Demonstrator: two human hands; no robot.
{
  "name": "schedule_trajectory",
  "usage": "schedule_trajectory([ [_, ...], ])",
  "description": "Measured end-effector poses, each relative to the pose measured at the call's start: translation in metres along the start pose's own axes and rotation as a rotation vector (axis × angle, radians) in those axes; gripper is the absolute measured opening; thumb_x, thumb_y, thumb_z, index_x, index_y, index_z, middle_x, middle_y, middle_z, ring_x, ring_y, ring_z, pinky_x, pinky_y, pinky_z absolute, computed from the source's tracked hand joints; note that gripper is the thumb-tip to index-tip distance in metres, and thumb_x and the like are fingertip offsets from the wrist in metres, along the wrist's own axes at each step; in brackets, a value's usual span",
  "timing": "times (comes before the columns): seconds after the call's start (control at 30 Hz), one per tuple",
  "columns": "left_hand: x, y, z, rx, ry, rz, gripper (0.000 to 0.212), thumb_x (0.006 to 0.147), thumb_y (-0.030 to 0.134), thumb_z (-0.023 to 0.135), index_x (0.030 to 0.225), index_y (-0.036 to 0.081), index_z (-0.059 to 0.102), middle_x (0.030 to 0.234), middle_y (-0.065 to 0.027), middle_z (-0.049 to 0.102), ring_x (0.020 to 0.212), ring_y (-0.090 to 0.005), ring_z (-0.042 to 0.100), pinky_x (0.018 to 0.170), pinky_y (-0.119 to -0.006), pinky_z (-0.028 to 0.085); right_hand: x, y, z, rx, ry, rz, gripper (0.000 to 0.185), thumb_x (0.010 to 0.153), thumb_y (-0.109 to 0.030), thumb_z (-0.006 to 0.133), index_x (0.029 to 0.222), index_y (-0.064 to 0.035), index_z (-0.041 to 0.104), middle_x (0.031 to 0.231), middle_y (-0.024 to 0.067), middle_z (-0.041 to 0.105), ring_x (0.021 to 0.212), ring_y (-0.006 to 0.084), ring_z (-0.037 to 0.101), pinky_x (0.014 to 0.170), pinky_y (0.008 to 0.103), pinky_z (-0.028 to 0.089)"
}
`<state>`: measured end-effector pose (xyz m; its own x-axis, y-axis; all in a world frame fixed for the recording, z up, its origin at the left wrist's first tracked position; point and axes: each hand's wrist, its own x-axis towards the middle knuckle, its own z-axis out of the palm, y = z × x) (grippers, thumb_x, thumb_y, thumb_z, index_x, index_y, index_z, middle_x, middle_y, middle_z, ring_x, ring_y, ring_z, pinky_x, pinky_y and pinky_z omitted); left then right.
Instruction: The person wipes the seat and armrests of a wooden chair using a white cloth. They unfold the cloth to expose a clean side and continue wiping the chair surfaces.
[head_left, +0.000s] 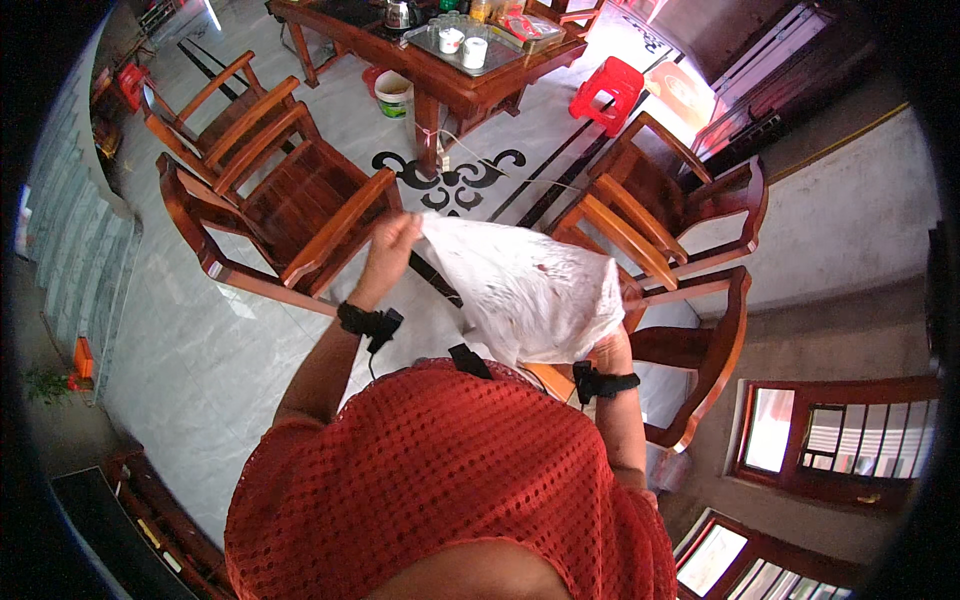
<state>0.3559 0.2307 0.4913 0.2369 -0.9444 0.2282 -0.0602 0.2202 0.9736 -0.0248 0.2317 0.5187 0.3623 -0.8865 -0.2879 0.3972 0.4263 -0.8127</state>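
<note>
A white cloth or thin bag (532, 285), creased and marked with small dark spots, is stretched out in front of my body. My left hand (394, 244) pinches its upper left corner between thumb and fingers. At the lower right, the white material covers most of my right hand (611, 349); its fingers are hidden, so their grip cannot be made out. Both wrists wear black straps with small devices.
Wooden armchairs stand on the left (300, 180) and right (652, 180). Ahead is a wooden table (480, 90) bearing a metal tray (502, 64) with cups. A bucket (393, 94), a red plastic stool (611, 90) and a thin cable (495, 165) are near it.
</note>
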Motion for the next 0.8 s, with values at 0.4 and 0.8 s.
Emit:
schedule_trajectory([
  [0.4,0.02,0.061,-0.026,0.743,0.192,0.343,0.042,0.106,0.033,0.053,0.115,-0.006,0.065,0.087,-0.0031,0.064,0.081,-0.0103,0.055,0.074,-0.027,0.047,0.0,0.046,-0.024,0.336,-0.082,0.538,0.035,0.104,-0.016,0.048,0.133,0.0014,0.058,0.131,0.0141,0.065,0.116,0.0267,0.065,0.096,0.0441,0.056],
  [0.8,0.01,0.017,-0.06,-0.009,0.163,-0.053,0.04,0.098,0.009,0.062,0.137,0.008,0.056,0.094,-0.0025,0.067,0.076,-0.0047,0.057,0.067,-0.021,0.046,0.001,0.022,-0.008,-0.444,0.3,-0.105,0.02,0.1,-0.024,0.062,0.088,-0.0097,0.069,0.077,-0.0032,0.065,0.064,0.0093,0.057,0.053,0.0269,0.045],
])
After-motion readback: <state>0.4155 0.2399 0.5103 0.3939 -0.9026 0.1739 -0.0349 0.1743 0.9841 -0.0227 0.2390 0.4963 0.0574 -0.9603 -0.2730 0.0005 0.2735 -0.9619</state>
